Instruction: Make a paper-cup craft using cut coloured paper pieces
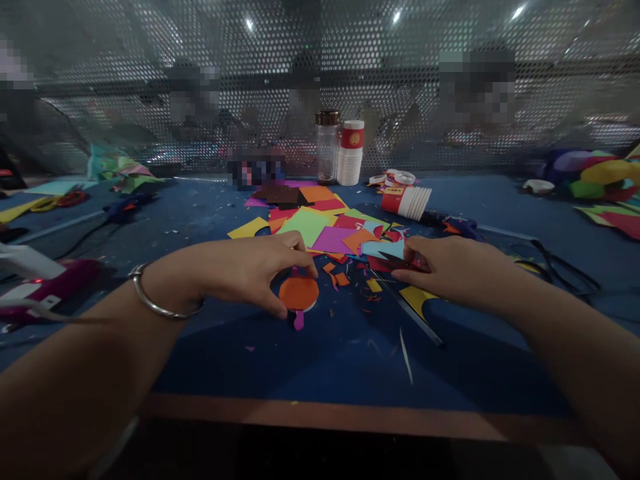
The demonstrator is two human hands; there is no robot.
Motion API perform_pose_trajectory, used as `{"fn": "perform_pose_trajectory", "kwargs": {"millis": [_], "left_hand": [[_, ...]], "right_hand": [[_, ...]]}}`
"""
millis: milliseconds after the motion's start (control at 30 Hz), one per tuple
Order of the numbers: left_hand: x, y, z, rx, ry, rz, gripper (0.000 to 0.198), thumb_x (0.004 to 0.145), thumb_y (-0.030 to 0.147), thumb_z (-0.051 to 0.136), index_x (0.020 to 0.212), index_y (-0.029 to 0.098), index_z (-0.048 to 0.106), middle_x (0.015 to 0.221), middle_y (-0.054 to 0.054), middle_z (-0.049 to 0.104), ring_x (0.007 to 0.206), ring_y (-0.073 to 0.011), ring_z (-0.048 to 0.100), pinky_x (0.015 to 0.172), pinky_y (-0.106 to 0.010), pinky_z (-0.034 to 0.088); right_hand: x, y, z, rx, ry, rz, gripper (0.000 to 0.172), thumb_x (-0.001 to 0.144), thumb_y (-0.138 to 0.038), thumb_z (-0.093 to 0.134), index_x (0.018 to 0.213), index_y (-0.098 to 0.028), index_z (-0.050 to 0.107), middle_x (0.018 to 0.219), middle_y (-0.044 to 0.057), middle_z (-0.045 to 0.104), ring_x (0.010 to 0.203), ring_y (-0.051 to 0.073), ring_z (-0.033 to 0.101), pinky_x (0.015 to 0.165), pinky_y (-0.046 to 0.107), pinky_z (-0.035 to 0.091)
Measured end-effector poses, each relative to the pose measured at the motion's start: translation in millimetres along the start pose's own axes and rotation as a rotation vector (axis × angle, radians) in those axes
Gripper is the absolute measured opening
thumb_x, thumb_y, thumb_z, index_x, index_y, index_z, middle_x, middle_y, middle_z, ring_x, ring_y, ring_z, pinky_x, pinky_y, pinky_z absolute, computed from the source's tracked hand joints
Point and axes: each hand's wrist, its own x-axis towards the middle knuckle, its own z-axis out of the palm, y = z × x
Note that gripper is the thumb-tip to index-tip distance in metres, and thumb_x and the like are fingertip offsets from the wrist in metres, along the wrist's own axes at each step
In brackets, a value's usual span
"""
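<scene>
My left hand (pixel 257 270), with a silver bangle at the wrist, curls around an orange paper disc (pixel 299 293). Its thumb and index finger are at the disc's edges. A pale rim shows beneath the disc, and a purple paper strip (pixel 299 320) sticks out below it. My right hand (pixel 440 263) is closed on what look like scissors (pixel 387 261), their dark pointed end toward the paper pile; the handles are mostly hidden by the fingers. Between the hands lie small paper scraps (pixel 341 279) and a yellow cut-out sheet (pixel 417 299).
Coloured paper sheets (pixel 305 227) are piled ahead. Behind them stand a glass bottle (pixel 327 150) and stacked paper cups (pixel 350 160); another cup stack (pixel 407 202) lies tipped. Glue guns (pixel 457 225) with cords lie either side. A purple device (pixel 55 287) is at left. People sit beyond the mesh.
</scene>
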Motion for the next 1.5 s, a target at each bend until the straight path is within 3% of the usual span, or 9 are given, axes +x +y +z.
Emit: {"fn": "perform_pose_trajectory", "kwargs": {"millis": [200,333,500,700,933,1100,1300,1367,1500], "left_hand": [[4,-1,3.9,-0.014,0.112,0.085,0.05,0.08,0.045,0.073,0.123,0.023,0.063,0.122,-0.007,0.055,0.102,-0.0231,0.056,0.088,-0.031,0.044],[7,8,10.5,-0.05,0.291,0.18,0.051,0.081,0.041,0.073,0.127,0.024,0.06,0.129,-0.007,0.051,0.117,-0.0252,0.052,0.103,-0.035,0.041],[11,28,20.1,-0.028,0.472,0.219,0.045,0.083,0.029,0.068,0.126,0.023,0.061,0.131,-0.01,0.047,0.126,-0.0275,0.046,0.109,-0.041,0.039],[14,34,22.3,-0.059,0.554,0.265,0.053,0.082,0.028,0.071,0.134,0.029,0.059,0.138,-0.009,0.046,0.134,-0.0294,0.041,0.117,-0.049,0.035],[23,26,24.7,-0.904,0.482,0.098,0.077,0.076,0.036,0.08,0.143,0.025,0.044,0.141,-0.014,0.054,0.117,-0.0259,0.063,0.095,-0.042,0.055],[31,30,24.3,-1.291,0.345,-0.031,0.052,0.075,0.016,0.079,0.122,0.018,0.056,0.087,-0.002,0.073,0.083,-0.0149,0.072,0.081,-0.029,0.057],[34,29,22.5,-1.503,0.461,-0.074,0.043,0.075,0.006,0.079,0.111,0.017,0.058,0.078,0.001,0.073,0.07,-0.0103,0.072,0.073,-0.021,0.058],[36,27,22.3,-1.55,0.486,-0.072,0.041,0.077,0.006,0.078,0.11,0.018,0.057,0.082,-0.001,0.075,0.072,-0.0118,0.074,0.074,-0.023,0.059],[36,24,22.6,-1.548,0.562,-0.069,0.04,0.078,0.005,0.077,0.11,0.016,0.056,0.08,-0.001,0.074,0.069,-0.0119,0.073,0.07,-0.022,0.06]], "right_hand": [[-3,-5,-4,0.068,0.203,0.032,0.034,0.089,-0.057,0.055,0.085,-0.023,0.06,0.075,0.007,0.07,0.067,0.025,0.063,0.053,0.033,0.031],[-7,-17,-2,0.513,0.359,-0.091,0.027,0.088,-0.048,0.062,0.091,-0.022,0.062,0.08,0.006,0.071,0.071,0.021,0.065,0.062,0.033,0.046],[-11,-38,2,1.083,0.088,-0.26,0.04,0.087,-0.058,0.064,0.102,-0.021,0.06,0.093,0.007,0.072,0.081,0.02,0.068,0.068,0.032,0.054],[-10,-42,2,1.306,-0.06,-0.257,0.04,0.085,-0.051,0.07,0.106,-0.021,0.053,0.081,0.001,0.069,0.075,0.018,0.068,0.068,0.032,0.056],[-11,-39,-2,1.409,-0.005,-0.17,0.043,0.081,-0.047,0.076,0.107,-0.02,0.056,0.075,-0.001,0.067,0.063,0.014,0.065,0.06,0.028,0.054],[-10,-38,-2,1.37,-0.021,-0.178,0.047,0.08,-0.054,0.074,0.106,-0.02,0.056,0.072,-0.001,0.067,0.063,0.015,0.066,0.06,0.029,0.054],[12,21,-6,0.721,0.383,0.002,0.027,0.087,-0.049,0.063,0.092,-0.022,0.06,0.084,0.006,0.072,0.076,0.022,0.069,0.071,0.036,0.051],[20,50,-5,0.339,0.342,0.163,0.021,0.088,-0.044,0.061,0.087,-0.023,0.06,0.084,0.008,0.072,0.078,0.025,0.068,0.07,0.036,0.049],[28,86,3,0.192,0.3,0.232,0.027,0.09,-0.046,0.057,0.079,-0.021,0.058,0.087,0.016,0.071,0.087,0.032,0.068,0.071,0.04,0.044]]}}
